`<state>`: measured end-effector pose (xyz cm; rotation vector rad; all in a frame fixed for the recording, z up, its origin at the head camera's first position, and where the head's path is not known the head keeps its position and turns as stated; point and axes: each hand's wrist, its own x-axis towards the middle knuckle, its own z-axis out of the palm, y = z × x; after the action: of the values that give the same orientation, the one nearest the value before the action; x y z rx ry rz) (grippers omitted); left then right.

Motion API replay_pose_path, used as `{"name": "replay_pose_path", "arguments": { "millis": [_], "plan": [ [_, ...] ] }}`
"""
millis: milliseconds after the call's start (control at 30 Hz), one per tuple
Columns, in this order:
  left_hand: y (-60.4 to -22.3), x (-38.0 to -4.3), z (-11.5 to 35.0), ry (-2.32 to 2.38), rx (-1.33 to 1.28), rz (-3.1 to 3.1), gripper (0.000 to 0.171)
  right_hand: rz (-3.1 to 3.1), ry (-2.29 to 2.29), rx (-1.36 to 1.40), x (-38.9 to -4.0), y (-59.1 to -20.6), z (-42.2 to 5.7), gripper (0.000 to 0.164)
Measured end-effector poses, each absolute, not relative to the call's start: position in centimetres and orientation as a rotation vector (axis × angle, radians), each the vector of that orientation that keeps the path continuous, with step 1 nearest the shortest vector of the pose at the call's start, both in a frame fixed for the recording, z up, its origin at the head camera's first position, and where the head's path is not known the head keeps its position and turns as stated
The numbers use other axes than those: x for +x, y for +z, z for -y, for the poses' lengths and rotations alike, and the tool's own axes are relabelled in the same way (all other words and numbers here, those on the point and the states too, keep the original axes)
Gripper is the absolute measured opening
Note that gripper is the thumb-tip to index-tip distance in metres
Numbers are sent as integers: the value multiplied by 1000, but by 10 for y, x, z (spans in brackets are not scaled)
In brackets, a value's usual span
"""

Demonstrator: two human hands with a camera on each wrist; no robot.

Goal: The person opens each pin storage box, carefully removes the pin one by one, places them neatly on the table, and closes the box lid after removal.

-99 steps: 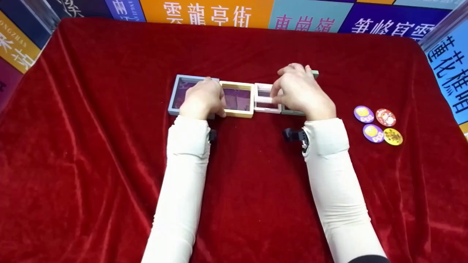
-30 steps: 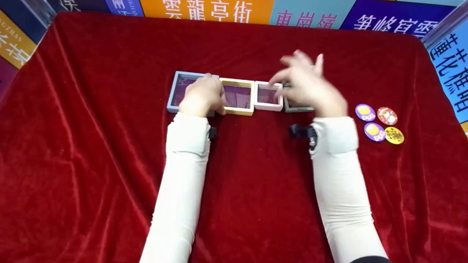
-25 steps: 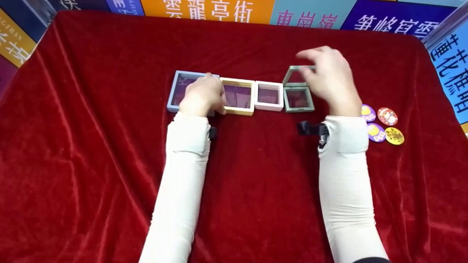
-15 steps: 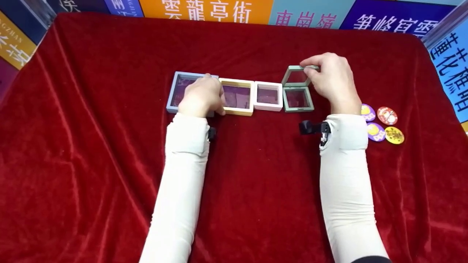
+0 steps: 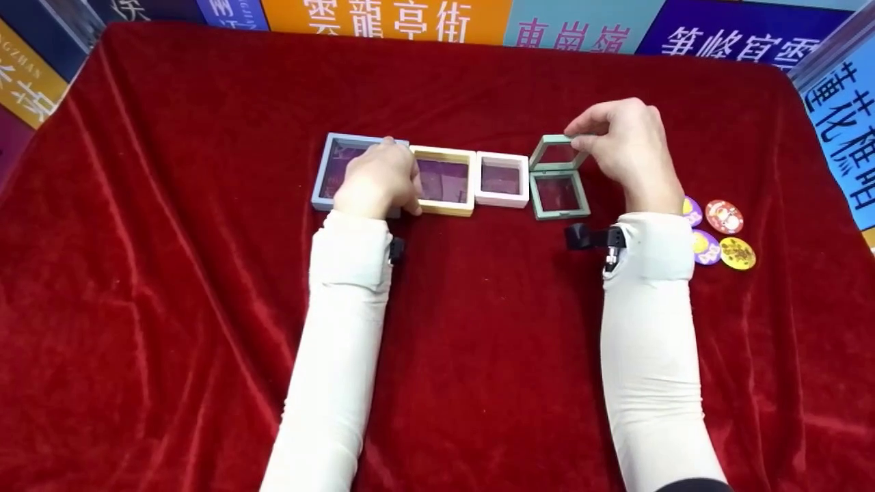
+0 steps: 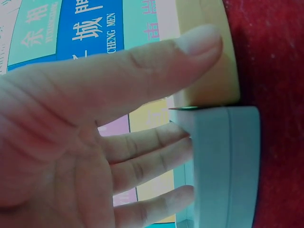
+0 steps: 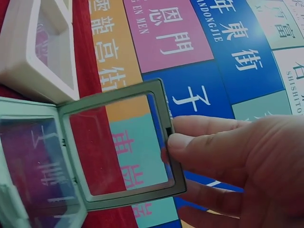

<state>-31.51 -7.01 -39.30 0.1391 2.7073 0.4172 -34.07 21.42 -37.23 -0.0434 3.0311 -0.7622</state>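
Four-sided display cases with clear film stand in a row: blue (image 5: pixel 320 174), yellow (image 5: pixel 446 211), pink (image 5: pixel 502 199) and a smaller green case (image 5: pixel 560 214) at the right end. My left hand (image 5: pixel 380 179) lies over the blue case's right part. In the left wrist view, its extended fingertips touch the blue case (image 6: pixel 223 166), and the thumb lies across the yellow case (image 6: pixel 213 80). My right hand (image 5: pixel 630 152) pinches the far edge of the green case's raised lid (image 7: pixel 114 95) between thumb and fingers. The lid tilts up from its hinge.
Several round badges lie right of my right wrist: a red one (image 5: pixel 724 216), a yellow one (image 5: pixel 737 253) and purple ones (image 5: pixel 706 247) partly behind the sleeve. Red velvet cloth (image 5: pixel 478 342) covers the table. Printed panels (image 5: pixel 389 20) border the back and sides.
My right hand has left the pink case, whose lid is now down, and moved right to grip the green lid. The green case has slid slightly toward me. My left hand stays put.
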Motion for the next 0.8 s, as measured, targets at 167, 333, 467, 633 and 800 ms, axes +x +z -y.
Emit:
{"name": "replay_pose_path", "arguments": {
  "millis": [167, 333, 467, 633, 800],
  "plan": [
    [-393, -315, 69, 416, 146, -2713, 15, -2943, -786, -48, -338, -369, -221, 17],
    [-393, -315, 70, 419, 152, -2719, 15, -2846, -824, -115, -336, -364, -228, 19],
    [-393, -314, 71, 429, 154, -2714, 14, -2749, -821, -192, -333, -361, -233, 21],
    [-393, -314, 72, 444, 148, -2706, 16, -2650, -780, -279, -330, -360, -234, 22],
    [-394, -315, 72, 442, 152, -2695, 17, -2596, -675, -279, -331, -360, -233, 20]
  ]
}}
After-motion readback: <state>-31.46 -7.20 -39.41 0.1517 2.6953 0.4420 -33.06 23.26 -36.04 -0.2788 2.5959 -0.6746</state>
